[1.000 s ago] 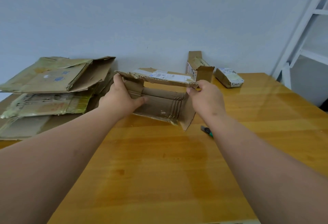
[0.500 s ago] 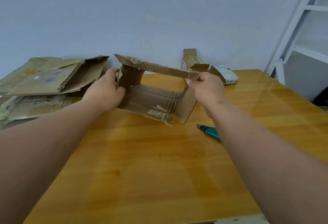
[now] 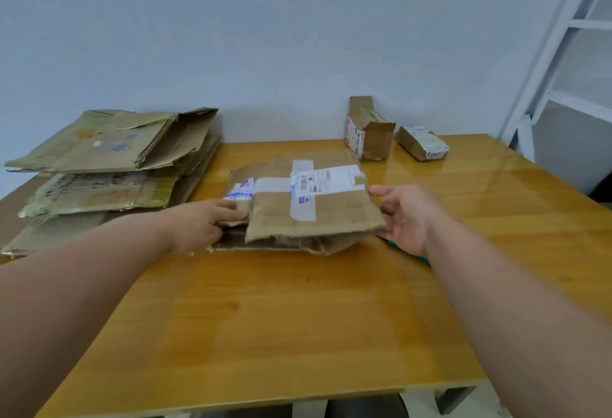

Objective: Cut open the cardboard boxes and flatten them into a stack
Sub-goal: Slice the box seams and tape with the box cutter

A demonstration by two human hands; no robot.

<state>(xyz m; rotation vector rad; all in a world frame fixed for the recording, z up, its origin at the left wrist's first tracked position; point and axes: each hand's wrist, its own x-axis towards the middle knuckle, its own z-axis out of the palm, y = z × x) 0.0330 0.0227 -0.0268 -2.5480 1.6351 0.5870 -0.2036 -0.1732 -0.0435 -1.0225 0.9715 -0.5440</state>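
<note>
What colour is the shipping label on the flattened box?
White with black print, on the flattened box; shipping label shows best in the head view.

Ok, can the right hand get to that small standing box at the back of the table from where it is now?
Probably yes. The right hand is open beside the flattened box, holding nothing, and bare table lies between it and the standing box. Only the small parcel sits near, to one side.

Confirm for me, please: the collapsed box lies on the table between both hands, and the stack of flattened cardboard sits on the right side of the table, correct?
Not quite. The head view shows the stack of flattened cardboard on the left side of the table, not the right. The collapsed box does lie between the left hand and right hand.
</note>
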